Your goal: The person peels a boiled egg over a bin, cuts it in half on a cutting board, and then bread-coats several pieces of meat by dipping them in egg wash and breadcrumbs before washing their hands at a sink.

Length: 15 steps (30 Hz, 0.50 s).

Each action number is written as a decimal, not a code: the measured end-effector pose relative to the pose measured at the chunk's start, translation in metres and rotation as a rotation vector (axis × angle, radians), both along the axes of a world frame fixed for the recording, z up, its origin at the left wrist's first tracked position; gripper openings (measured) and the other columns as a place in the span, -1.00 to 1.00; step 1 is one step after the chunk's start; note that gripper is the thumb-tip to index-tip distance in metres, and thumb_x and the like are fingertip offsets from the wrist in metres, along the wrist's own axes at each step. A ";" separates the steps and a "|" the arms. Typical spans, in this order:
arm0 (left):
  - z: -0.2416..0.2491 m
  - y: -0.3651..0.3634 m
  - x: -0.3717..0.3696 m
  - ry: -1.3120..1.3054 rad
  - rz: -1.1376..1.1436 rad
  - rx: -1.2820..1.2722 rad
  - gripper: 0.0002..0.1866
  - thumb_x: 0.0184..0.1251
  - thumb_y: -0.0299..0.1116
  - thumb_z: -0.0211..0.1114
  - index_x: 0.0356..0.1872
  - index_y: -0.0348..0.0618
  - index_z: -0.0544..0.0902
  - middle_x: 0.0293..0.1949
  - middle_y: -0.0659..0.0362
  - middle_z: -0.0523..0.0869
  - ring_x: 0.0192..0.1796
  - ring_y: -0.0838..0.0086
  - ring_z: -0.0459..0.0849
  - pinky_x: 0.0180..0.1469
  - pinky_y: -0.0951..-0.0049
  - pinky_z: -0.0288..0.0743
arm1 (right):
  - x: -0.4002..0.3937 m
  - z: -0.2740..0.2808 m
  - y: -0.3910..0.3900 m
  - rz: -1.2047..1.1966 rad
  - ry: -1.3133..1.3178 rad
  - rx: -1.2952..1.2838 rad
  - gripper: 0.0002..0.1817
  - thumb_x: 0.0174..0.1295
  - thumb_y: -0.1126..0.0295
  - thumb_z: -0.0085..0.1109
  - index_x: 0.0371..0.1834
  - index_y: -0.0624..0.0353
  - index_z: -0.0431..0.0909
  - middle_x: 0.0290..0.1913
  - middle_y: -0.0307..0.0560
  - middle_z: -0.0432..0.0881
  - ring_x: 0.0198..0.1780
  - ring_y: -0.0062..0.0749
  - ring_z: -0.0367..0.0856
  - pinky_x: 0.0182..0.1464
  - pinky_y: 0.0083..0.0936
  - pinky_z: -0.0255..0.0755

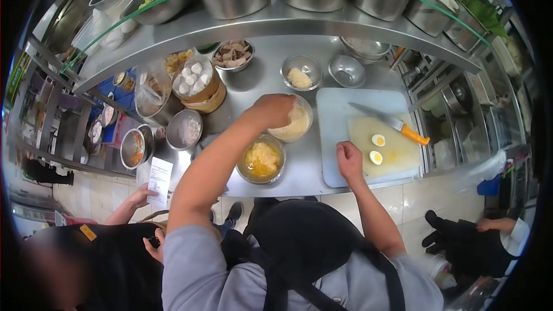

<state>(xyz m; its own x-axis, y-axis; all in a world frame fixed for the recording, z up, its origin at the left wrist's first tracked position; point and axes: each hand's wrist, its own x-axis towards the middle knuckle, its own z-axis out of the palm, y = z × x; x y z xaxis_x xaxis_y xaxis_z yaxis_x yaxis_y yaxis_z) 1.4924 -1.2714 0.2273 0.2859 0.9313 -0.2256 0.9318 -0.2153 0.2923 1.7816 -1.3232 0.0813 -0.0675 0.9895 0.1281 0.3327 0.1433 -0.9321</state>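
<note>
My left hand (273,112) reaches over a container of pale crumbs (296,124), its fingers curled downward at the near side. The fingertips are hidden, so what they hold cannot be made out. Below my left forearm stands a steel bowl (261,158) with yellow liquid egg and a pale lump in it. My right hand (349,161) is closed in a loose fist above the left part of a white cutting board (334,115), with nothing visible in it. Two boiled egg halves (377,148) lie on the board beside a knife (391,122) with an orange handle.
Behind the crumbs are a steel bowl with a pale ball (300,75) and another steel bowl (347,71). At left are a steamer of white balls (193,79) and a meat bowl (233,55). A shelf (271,26) overhangs. A person nearby holds a printed slip (159,181).
</note>
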 end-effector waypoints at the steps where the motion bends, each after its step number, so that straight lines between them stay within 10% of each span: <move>1: 0.007 -0.005 -0.003 -0.057 -0.031 0.006 -0.64 0.15 -0.34 0.26 0.01 -0.18 0.58 -0.11 -0.07 0.70 0.00 0.03 0.67 0.08 0.12 0.53 | 0.000 0.003 -0.003 -0.005 0.007 0.007 -0.83 0.33 0.39 0.15 -0.27 0.28 0.62 -0.53 -0.14 0.59 -0.50 -0.57 0.50 -0.38 -0.56 0.40; 6: 0.014 0.002 0.003 -0.316 0.067 0.048 -0.76 0.25 -0.33 0.17 -0.21 -0.29 0.65 -0.15 -0.14 0.71 -0.03 0.01 0.68 0.04 0.14 0.52 | 0.001 0.009 -0.006 0.017 -0.014 -0.023 -0.84 0.31 0.39 0.16 -0.28 0.28 0.62 -0.55 -0.15 0.56 -0.50 -0.60 0.47 -0.38 -0.56 0.39; 10: -0.069 0.036 0.014 -0.183 0.138 -0.069 -0.69 0.28 -0.34 0.08 -0.17 -0.38 0.66 -0.11 -0.24 0.71 -0.01 -0.03 0.69 0.06 0.10 0.54 | 0.001 0.004 -0.003 0.026 -0.029 -0.029 -0.85 0.30 0.39 0.16 -0.28 0.26 0.63 -0.56 -0.16 0.54 -0.50 -0.62 0.45 -0.38 -0.58 0.38; 15: -0.057 0.043 0.020 -0.152 0.218 -0.159 -0.62 0.24 -0.35 0.11 -0.02 -0.40 0.65 0.05 -0.21 0.69 0.12 -0.01 0.67 0.18 0.13 0.53 | 0.002 -0.001 -0.002 0.000 -0.012 -0.044 -0.85 0.29 0.39 0.15 -0.28 0.24 0.63 -0.56 -0.17 0.54 -0.51 -0.62 0.42 -0.39 -0.57 0.38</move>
